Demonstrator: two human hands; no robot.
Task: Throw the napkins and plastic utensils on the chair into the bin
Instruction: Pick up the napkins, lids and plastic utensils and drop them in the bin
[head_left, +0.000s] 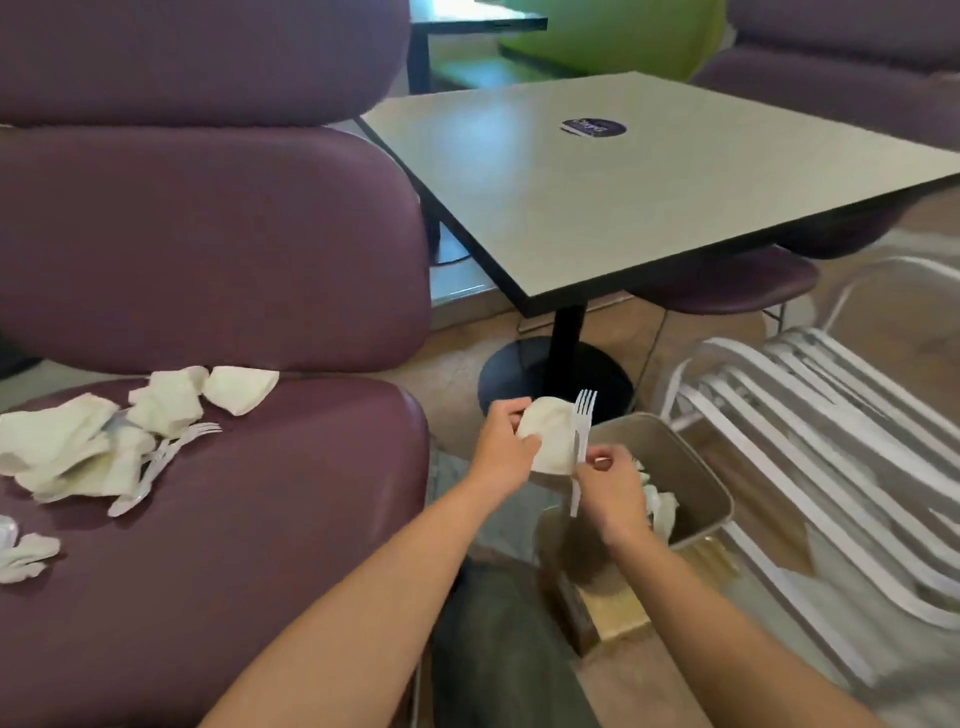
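My left hand (506, 449) grips a crumpled white napkin (550, 434) just left of the bin's rim. My right hand (610, 486) pinches a white plastic fork (581, 441), held upright against that napkin. The metal bin (696, 470) stands on the floor below my right hand, with white napkins inside. On the purple chair seat (249, 519) at the left lie several crumpled napkins (166, 402) and plastic forks (171, 452). Another napkin (26, 553) sits at the seat's left edge.
A beige square table (649, 182) on a black pedestal base (519, 374) stands ahead. A white slatted metal chair (831, 441) is close to the bin on the right. The purple chair back (208, 234) rises at the left. More purple and green seats are behind.
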